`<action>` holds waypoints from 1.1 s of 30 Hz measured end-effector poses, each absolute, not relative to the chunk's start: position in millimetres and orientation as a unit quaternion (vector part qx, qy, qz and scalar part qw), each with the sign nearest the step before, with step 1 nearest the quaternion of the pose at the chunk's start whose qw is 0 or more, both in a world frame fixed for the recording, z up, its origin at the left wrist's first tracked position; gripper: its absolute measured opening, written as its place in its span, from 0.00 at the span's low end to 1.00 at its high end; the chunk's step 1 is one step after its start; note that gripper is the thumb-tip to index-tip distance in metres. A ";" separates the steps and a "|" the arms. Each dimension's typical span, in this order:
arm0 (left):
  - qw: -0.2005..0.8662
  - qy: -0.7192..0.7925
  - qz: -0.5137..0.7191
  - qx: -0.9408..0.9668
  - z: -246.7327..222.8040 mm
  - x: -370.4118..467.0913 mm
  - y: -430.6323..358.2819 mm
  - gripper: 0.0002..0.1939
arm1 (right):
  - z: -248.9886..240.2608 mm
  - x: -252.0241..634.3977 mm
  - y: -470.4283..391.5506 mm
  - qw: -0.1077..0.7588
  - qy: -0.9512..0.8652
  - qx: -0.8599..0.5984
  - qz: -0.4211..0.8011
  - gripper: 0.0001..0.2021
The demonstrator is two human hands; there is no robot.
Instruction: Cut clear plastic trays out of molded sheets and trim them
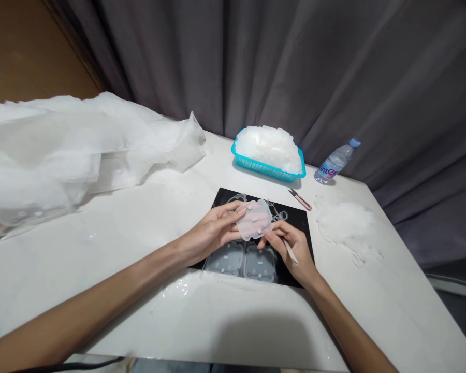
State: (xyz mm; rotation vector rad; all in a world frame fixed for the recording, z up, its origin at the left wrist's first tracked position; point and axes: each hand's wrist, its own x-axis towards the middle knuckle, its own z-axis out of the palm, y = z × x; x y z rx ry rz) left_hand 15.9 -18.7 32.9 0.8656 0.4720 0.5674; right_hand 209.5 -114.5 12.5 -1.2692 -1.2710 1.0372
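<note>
A thin translucent plastic piece (255, 221) with a wavy edge and small raised bumps is held up over a black mat (295, 272). My left hand (217, 228) is closed on its left side, thumb on top and fingers behind. At the lower right edge of the piece, my right hand (289, 247) is closed around a slim pale-handled tool (290, 252); its tip is hidden by the fingers. On the mat below lie more translucent pieces (260, 262), joined side by side. Thin loops of plastic scrap (278, 212) lie behind the hands.
A turquoise basket (264, 169) heaped with white translucent pieces stands at the back. Right of it are a water bottle (336, 163) and thread snips (301, 200). Plastic scraps (347, 225) lie on the right of the white table (159, 316). A large plastic bag (81, 150) covers the left.
</note>
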 end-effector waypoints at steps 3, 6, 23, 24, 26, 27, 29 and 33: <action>0.835 0.226 0.282 0.415 33.4 17.5 -20.0 0.16 | 15.0 207.1 -115.7 0.496 -0.537 -0.519 0.443 0.14; 0.830 0.228 0.284 0.422 32.8 18.0 -20.5 0.15 | 15.1 204.1 -117.4 0.499 -0.527 -0.527 0.442 0.13; 0.741 0.288 0.317 0.517 29.5 19.6 -23.7 0.20 | 16.2 204.3 -120.6 0.522 -0.511 -0.527 0.434 0.09; 0.740 0.291 0.319 0.515 29.7 19.7 -23.9 0.20 | 16.5 204.4 -120.7 0.522 -0.510 -0.526 0.437 0.09; 0.739 0.295 0.321 0.513 29.6 20.0 -24.2 0.20 | 17.0 204.4 -120.9 0.522 -0.508 -0.525 0.440 0.08; 0.739 0.296 0.321 0.513 29.3 20.2 -24.3 0.21 | 17.1 204.4 -120.9 0.523 -0.507 -0.525 0.440 0.08; 0.738 0.296 0.321 0.514 28.7 20.8 -24.6 0.21 | 17.1 204.4 -120.8 0.523 -0.506 -0.528 0.438 0.09; 0.730 0.303 0.315 0.526 28.3 21.4 -25.4 0.21 | 17.5 204.1 -121.0 0.523 -0.507 -0.531 0.434 0.11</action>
